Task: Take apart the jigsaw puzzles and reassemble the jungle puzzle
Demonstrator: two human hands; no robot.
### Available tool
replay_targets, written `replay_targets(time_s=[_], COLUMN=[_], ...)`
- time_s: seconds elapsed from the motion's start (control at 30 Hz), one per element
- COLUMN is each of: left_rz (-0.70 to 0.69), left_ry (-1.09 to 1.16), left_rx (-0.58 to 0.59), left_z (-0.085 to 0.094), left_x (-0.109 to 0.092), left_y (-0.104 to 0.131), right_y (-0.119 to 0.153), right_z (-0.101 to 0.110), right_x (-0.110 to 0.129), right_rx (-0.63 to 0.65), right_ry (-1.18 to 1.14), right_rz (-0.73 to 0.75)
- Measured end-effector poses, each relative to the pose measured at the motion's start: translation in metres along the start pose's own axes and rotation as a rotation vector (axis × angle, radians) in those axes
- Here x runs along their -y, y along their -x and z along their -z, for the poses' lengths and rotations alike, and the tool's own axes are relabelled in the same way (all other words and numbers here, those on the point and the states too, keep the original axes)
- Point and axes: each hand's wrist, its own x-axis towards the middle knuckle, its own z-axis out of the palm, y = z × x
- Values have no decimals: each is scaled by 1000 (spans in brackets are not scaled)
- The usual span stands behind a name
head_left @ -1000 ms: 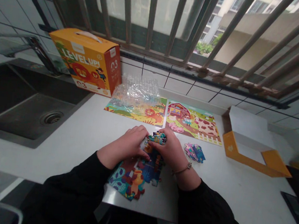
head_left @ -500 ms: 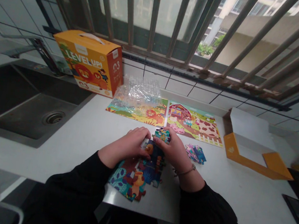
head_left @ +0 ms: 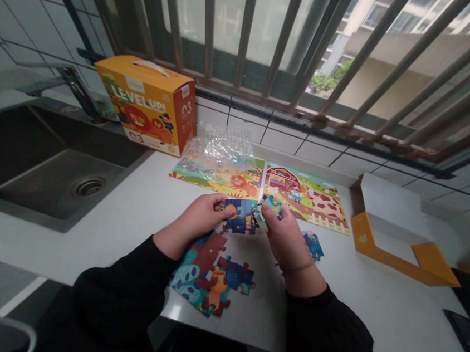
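My left hand (head_left: pixel 200 217) grips the left end of a dark blue puzzle section (head_left: pixel 239 217), thumb on top, raised above the counter. A small stack of teal and yellow puzzle pieces (head_left: pixel 271 208) is pinched in my right hand (head_left: pixel 289 240), against the section's right end. Below them on the counter lies a joined puzzle part (head_left: pixel 198 273) with brown, teal and orange pictures. Just right of it lie dark blue pieces (head_left: pixel 236 274); whether they join it I cannot tell. A loose pile of pieces (head_left: pixel 314 246) is beside my right wrist, partly hidden.
Two picture sheets (head_left: pixel 308 198) lie at the back, one under crumpled clear plastic (head_left: pixel 225 150). An orange box (head_left: pixel 153 108) stands at the back left beside the sink (head_left: pixel 66 180). At the right sits an opened orange and white carton (head_left: pixel 397 232). Window bars rise behind the counter.
The dark blue section has been lifted off the counter in my left hand, away from the pieces below. My right hand, still holding the stack, has shifted slightly right.
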Motion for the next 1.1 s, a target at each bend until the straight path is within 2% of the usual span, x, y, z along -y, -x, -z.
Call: replay_targets(time_s=[0.13,0.4,0.53,0.67,0.83,0.93,1.1], left_rz=[47,42,46,32,10,22,111], left_ry=[171,554,609,652,677,672,616], left_rx=[-21,4,-57,-45,-184,-259,-193], left_z=[-2,-13,-14,-16,-14,-13,-15], left_x=[-6,2,1,-5,-7,-4,3], left_y=[5,1,1,3,0,-3,-4], right_y=[2,1,5,7,7,8,9], right_z=[-7,-14,-16,-17,-17,-16,-14], right_x=[0,-4,9,15,14,12,10], right_rx=[160,131,210,321,266,285,270], right_ry=[-184,-346,-443,-440,-462,-480,-481], right_rz=[-82,-213,-229,-226,-209,-180,-132])
